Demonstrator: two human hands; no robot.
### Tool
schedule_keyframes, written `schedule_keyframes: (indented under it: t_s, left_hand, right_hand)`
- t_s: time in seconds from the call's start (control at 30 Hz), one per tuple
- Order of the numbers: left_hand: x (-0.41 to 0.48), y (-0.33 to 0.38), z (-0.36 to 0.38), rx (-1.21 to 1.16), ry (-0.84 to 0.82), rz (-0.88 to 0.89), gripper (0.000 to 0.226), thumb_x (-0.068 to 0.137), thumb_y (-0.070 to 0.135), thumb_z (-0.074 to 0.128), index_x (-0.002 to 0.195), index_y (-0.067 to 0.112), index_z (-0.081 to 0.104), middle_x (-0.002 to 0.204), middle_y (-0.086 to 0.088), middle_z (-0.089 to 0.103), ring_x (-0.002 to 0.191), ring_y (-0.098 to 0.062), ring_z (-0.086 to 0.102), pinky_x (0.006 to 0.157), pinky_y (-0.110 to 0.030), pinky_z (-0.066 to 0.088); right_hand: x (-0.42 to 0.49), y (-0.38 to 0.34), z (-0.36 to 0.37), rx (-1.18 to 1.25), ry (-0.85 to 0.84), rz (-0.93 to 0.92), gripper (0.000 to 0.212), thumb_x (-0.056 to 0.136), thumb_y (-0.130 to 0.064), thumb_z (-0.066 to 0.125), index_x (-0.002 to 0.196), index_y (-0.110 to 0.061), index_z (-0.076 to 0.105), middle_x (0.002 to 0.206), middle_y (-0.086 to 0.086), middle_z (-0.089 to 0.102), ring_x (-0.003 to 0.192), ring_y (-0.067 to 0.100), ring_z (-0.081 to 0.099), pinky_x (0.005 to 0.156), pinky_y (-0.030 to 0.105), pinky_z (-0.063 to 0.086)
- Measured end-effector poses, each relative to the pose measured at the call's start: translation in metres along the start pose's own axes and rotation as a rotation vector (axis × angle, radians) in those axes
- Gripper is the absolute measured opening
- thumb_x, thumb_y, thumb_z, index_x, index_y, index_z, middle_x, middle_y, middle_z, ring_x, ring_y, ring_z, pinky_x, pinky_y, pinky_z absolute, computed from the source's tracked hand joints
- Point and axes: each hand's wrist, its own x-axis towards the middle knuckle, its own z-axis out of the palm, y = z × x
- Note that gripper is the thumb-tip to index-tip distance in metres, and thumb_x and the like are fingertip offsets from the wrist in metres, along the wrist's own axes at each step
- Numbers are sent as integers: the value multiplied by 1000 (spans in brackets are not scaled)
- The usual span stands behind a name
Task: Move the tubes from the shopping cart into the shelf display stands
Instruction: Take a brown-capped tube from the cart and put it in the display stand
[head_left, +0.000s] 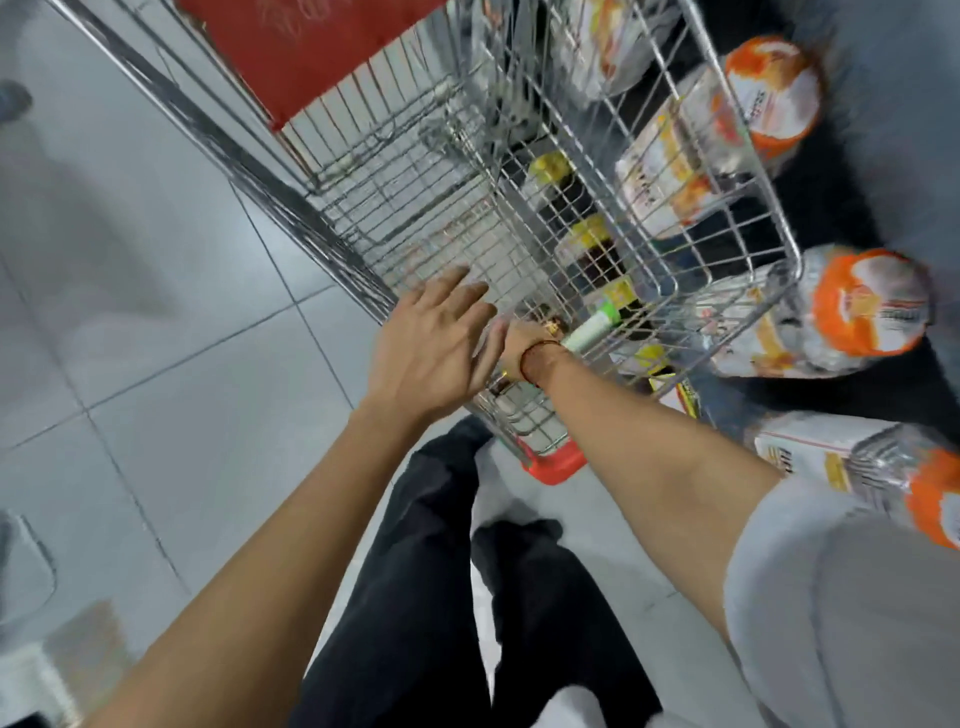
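The wire shopping cart (405, 208) stands in front of me, seen from above. Several dark tubes with yellow ends (589, 241) lie along its bottom, and a white and green tube (592, 327) lies nearest me. My left hand (431, 348) hovers over the cart's near rim, fingers spread, holding nothing. My right hand (519, 343) reaches down into the cart beside the white and green tube. Its fingers are mostly hidden by the left hand and the wires, so I cannot tell whether it holds anything. No display stand shows clearly.
Clear packs with orange and white labels (867, 306) lie on dark shelving to the cart's right. A red panel (311, 52) sits at the cart's far end and a red corner bumper (556, 462) at its near corner. Grey tiled floor (156, 312) spreads left.
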Motion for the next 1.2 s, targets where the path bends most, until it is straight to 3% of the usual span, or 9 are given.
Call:
schedule_keyframes:
  t_s: [0.17, 0.4, 0.53, 0.67, 0.87, 1.0, 1.2]
  left_hand:
    - [0, 0, 2, -23, 52, 8, 46, 96, 37, 29, 94, 10, 66, 117, -9, 67, 124, -26, 49, 87, -42, 47]
    - [0, -1, 5, -4, 117, 30, 44, 95, 36, 33, 92, 11, 69, 113, -7, 70, 120, -25, 54, 82, -38, 47]
    - [-1, -1, 7, 4, 155, 36, 39, 95, 35, 37, 90, 12, 69, 110, -6, 71, 118, -24, 56, 80, -35, 46]
    - [-1, -1, 6, -9, 138, 20, 40, 94, 34, 38, 89, 11, 69, 110, -5, 71, 119, -23, 55, 81, -36, 47]
    - [-2, -1, 2, -26, 83, 14, 44, 94, 37, 34, 92, 11, 69, 110, -6, 71, 121, -24, 53, 85, -37, 47]
    - [-1, 1, 0, -15, 60, 25, 43, 94, 35, 35, 95, 8, 69, 106, -10, 72, 116, -28, 56, 85, -41, 50]
    - [2, 4, -4, -42, 7, 43, 32, 95, 29, 45, 109, 5, 61, 115, -13, 67, 124, -31, 48, 95, -48, 47]
  right_hand:
    - [22, 24, 4, -89, 49, 125, 35, 97, -20, 42, 129, -10, 52, 138, 15, 48, 132, 31, 38, 106, 44, 36]
    - [37, 45, 6, -105, -15, 182, 41, 94, -3, 45, 134, -10, 48, 146, 17, 35, 138, 35, 28, 107, 51, 35]
    - [37, 49, 4, -134, -15, 156, 40, 92, -1, 50, 132, -2, 48, 142, 21, 38, 134, 37, 35, 105, 46, 39]
    - [29, 49, -10, -144, -50, 115, 40, 91, 1, 50, 131, -4, 49, 140, 19, 45, 134, 35, 36, 106, 43, 39]
    - [-8, 51, -39, 4, -79, 43, 41, 86, 0, 59, 126, -10, 60, 128, 16, 61, 112, 31, 60, 95, 38, 50]
    - [-40, 48, -57, 172, 81, 13, 29, 87, -3, 57, 114, -6, 66, 118, 15, 66, 99, 24, 61, 89, 31, 50]
    - [-113, 62, -90, 374, 400, 61, 21, 83, -2, 60, 102, -5, 69, 109, 13, 66, 101, 26, 63, 88, 34, 53]
